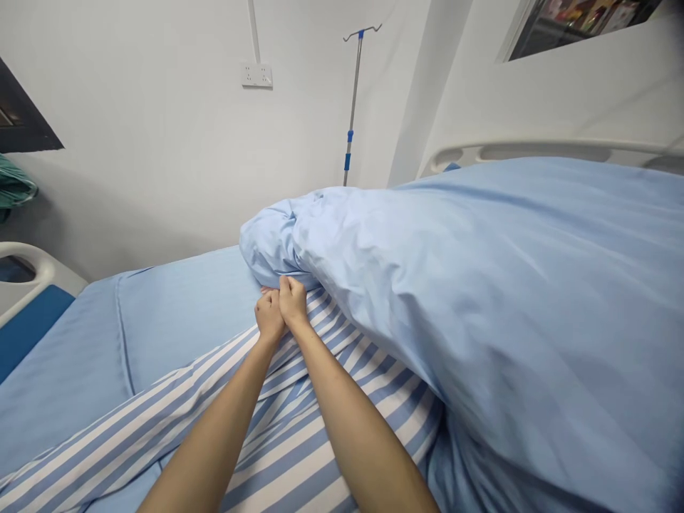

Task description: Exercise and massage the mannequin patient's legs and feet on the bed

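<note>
My left hand is closed in a fist, pressed side by side against my right hand, also closed. Both rest over blue-and-white striped clothing, at the edge of a bunched light blue quilt. A small bit of pinkish skin peeks out just beyond my left hand; which body part it is, I cannot make out. Whatever my fingers grip is hidden beneath them. One long striped piece stretches from the hands toward the lower left, while wider striped folds run under the quilt on the right.
A light blue sheet covers the bed. Pale bed-end boards stand at the left and behind the quilt at the right. By the white wall rises an IV pole, near a socket. Green cloth hangs far left.
</note>
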The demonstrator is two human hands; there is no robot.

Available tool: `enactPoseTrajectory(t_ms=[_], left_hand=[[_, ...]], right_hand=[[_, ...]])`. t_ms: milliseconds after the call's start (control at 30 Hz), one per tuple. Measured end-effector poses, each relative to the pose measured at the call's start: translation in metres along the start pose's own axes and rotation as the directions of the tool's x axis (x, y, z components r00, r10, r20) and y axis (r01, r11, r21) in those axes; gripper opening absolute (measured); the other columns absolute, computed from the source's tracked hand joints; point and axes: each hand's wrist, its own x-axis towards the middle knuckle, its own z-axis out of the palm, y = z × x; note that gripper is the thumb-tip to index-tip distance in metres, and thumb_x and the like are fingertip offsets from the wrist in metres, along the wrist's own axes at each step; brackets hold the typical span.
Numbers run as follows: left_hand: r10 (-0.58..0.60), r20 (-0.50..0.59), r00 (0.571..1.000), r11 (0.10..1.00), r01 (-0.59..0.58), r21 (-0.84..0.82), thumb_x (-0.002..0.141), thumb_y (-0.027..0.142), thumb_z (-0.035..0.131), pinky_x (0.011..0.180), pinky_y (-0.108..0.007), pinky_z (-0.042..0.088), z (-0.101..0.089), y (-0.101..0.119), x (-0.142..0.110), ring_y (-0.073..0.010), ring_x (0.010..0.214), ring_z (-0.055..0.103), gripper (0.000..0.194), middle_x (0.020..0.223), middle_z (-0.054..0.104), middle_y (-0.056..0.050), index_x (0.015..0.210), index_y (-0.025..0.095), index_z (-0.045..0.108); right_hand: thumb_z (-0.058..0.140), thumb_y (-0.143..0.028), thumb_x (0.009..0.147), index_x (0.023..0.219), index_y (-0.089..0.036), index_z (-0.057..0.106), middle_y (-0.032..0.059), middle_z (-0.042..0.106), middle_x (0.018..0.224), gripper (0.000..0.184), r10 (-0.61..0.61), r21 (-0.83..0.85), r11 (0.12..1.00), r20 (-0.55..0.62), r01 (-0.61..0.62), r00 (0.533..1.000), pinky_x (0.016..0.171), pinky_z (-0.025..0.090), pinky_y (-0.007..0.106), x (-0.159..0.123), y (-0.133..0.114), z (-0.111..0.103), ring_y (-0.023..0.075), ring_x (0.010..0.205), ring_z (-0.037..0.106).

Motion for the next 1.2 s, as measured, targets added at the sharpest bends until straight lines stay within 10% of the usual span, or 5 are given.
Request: enactPoseTrajectory(t_ms=[367, 567, 833, 1000, 1200], left_hand=[[-0.214, -0.102, 0.972, 0.937, 0.174, -0.302, 0.076, 0.026, 0.037, 0.05, -0.02, 0.032, 0.016, 0.015, 0.015, -0.0087, 0.051, 0.038, 0.025, 0.048, 0.043, 0.004, 0.052, 0.02, 0.041], [0.061, 0.049, 0.997, 0.998, -0.061, -0.004, 0.076, 0.024, 0.047, 0.058, -0.021, 0.032, 0.024, 0.007, 0.0, -0.0105, 0.059, 0.044, 0.021, 0.055, 0.054, 0.0, 0.056, 0.017, 0.05], [0.053, 0.174, 0.983, 0.997, -0.044, -0.055, 0.08, 0.029, 0.035, 0.058, -0.023, 0.033, 0.016, 0.013, -0.004, -0.0105, 0.059, 0.043, 0.03, 0.054, 0.05, 0.001, 0.053, 0.019, 0.043], [0.041, 0.427, 0.903, 0.999, -0.049, 0.008, 0.08, 0.04, 0.036, 0.054, -0.023, 0.034, -0.076, -0.012, -0.032, -0.0099, 0.049, 0.043, 0.038, 0.045, 0.044, 0.004, 0.05, 0.018, 0.043], [-0.077, 0.191, 0.979, 0.821, -0.047, 0.568, 0.083, 0.038, 0.031, 0.068, -0.027, 0.04, -0.29, -0.101, -0.081, -0.0144, 0.068, 0.053, 0.032, 0.067, 0.057, 0.001, 0.073, 0.019, 0.055]], right_hand=[[0.035, -0.029, 0.086, 0.054, -0.021, 0.042, 0.0006, 0.055, 0.055, 0.034, -0.007, -0.195, 0.981, -0.01, 0.005, 1.0, 0.055, 0.033, 0.023, 0.001, 0.006, -0.01, 0.0137, 0.056, 0.045], [0.035, -0.036, 0.088, 0.058, -0.02, 0.044, -0.0009, 0.052, 0.054, 0.035, -0.204, -0.274, 0.946, -0.083, 0.174, 0.976, 0.056, 0.031, 0.024, 0.005, -0.017, -0.025, 0.013, 0.052, 0.041], [0.033, -0.033, 0.087, 0.057, -0.019, 0.047, 0.0029, 0.057, 0.056, 0.037, -0.094, -0.328, 0.942, -0.046, 0.074, 0.994, 0.055, 0.029, 0.025, 0.011, 0.021, -0.032, 0.0135, 0.054, 0.041], [0.033, -0.034, 0.089, 0.057, -0.018, 0.048, 0.0035, 0.056, 0.056, 0.038, -0.134, -0.346, 0.93, -0.004, 0.124, 0.991, 0.054, 0.027, 0.026, 0.006, 0.019, -0.032, 0.0134, 0.054, 0.042], [0.037, -0.031, 0.09, 0.066, -0.017, 0.054, 0.0075, 0.061, 0.065, 0.033, -0.111, -0.523, 0.833, 0.162, 0.181, 0.98, 0.056, 0.025, 0.027, -0.008, 0.009, -0.03, 0.015, 0.058, 0.048]])
